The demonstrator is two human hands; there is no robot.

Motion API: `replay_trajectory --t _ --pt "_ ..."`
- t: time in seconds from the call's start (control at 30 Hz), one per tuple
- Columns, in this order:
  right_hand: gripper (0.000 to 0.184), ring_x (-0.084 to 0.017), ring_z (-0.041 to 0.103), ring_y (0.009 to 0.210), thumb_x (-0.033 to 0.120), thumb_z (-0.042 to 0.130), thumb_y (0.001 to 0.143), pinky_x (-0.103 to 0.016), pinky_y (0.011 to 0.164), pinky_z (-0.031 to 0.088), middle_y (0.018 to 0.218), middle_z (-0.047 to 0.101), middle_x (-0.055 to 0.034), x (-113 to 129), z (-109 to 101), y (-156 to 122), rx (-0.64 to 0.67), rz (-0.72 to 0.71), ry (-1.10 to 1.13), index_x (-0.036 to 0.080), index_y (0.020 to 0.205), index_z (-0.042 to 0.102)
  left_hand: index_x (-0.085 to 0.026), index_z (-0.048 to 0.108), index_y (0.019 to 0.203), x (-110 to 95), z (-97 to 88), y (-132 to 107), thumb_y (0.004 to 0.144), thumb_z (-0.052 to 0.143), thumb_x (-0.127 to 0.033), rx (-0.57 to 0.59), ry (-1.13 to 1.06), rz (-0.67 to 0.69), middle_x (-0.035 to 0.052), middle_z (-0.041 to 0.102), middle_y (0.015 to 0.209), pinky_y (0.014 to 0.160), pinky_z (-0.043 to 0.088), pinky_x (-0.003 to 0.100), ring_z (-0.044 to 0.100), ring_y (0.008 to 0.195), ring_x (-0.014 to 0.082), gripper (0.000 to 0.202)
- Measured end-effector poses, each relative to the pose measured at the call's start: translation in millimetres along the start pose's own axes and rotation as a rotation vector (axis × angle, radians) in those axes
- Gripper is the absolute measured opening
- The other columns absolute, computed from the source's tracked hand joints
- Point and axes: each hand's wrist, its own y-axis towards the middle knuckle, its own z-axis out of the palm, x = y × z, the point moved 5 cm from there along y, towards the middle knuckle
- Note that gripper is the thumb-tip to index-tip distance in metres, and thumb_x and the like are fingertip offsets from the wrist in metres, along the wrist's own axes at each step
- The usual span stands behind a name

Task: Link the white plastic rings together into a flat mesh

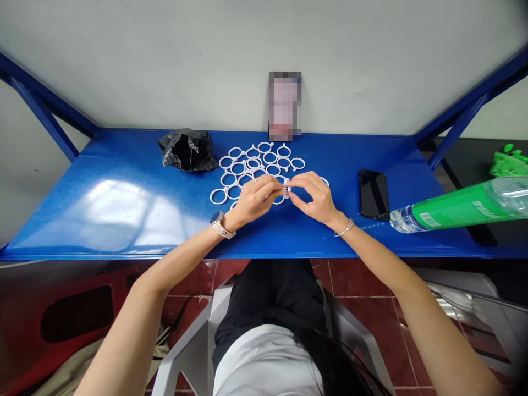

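Observation:
Over the blue table, my left hand [258,196] and my right hand [314,197] meet fingertip to fingertip. Both are closed in a pinch at a small white plastic ring [287,188], which appears nearly edge-on between them. A tiny dark or metallic bit shows at the left fingertips, too small to make out. Behind and under the hands lie several white rings [238,168], each with a small eyelet knob, spread in a loose flat cluster. My left hand and wrist cover some of them. Another ring [325,181] is partly hidden behind my right hand.
A crumpled black plastic bag [187,150] with an open mouth sits left of the rings. A phone with a blurred screen [284,107] leans on the wall. To the right are a black phone [373,194] and a green-labelled bottle [457,206]. Blue posts [457,129] frame the table [136,220].

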Motion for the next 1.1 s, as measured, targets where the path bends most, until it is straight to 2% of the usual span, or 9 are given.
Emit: replay_trajectory --t 0.23,0.47,0.63,0.87,1.1 --pt "0.016 -0.019 0.072 0.086 0.027 0.064 0.094 -0.035 0.077 0.061 0.098 0.075 -0.0051 -1.4 -1.8 1.3 -0.018 0.073 0.061 0.023 0.109 0.064 -0.016 0.067 0.099 5.8 -0.7 3.4 0.097 0.060 -0.026 0.059 -0.221 -0.210 0.0023 0.073 0.083 0.066 0.052 0.020 0.067 0.071 0.0096 0.012" --pt "0.019 -0.018 0.071 0.082 0.034 0.068 0.091 -0.031 0.074 0.061 0.096 0.074 -0.0044 -5.0 0.0 -0.7 -0.007 0.151 0.086 0.023 0.105 0.064 -0.016 0.070 0.102 6.3 1.4 1.8 0.094 0.064 -0.026 0.062 -0.292 -0.225 0.0046 0.076 0.091 0.069 0.055 0.020 0.071 0.078 0.0114 0.014" --pt "0.016 -0.017 0.071 0.079 0.034 0.068 0.091 -0.030 0.073 0.060 0.093 0.075 -0.0032 -7.2 -1.6 -1.5 -0.028 0.204 0.097 0.023 0.102 0.065 -0.016 0.070 0.110 5.5 4.2 1.1 0.095 0.062 -0.019 0.100 -0.340 -0.228 0.0072 0.077 0.097 0.073 0.057 0.020 0.073 0.086 0.0127 0.017" --pt "0.009 -0.016 0.071 0.077 0.028 0.067 0.092 -0.029 0.071 0.060 0.091 0.075 -0.0026 -5.5 -2.3 -0.9 -0.058 0.179 0.089 0.023 0.100 0.067 -0.016 0.070 0.105 5.4 3.2 1.8 0.093 0.065 -0.017 0.079 -0.350 -0.251 0.0042 0.077 0.094 0.072 0.057 0.019 0.073 0.082 0.0112 0.013" --pt "0.012 -0.017 0.073 0.082 0.023 0.065 0.093 -0.030 0.071 0.061 0.096 0.077 -0.0034 -1.3 -2.0 -0.2 -0.070 0.085 0.070 0.024 0.105 0.068 -0.016 0.068 0.097 7.7 4.4 -1.6 0.093 0.066 -0.023 0.073 -0.389 -0.333 0.0021 0.076 0.087 0.068 0.057 0.018 0.072 0.074 0.0097 0.008"
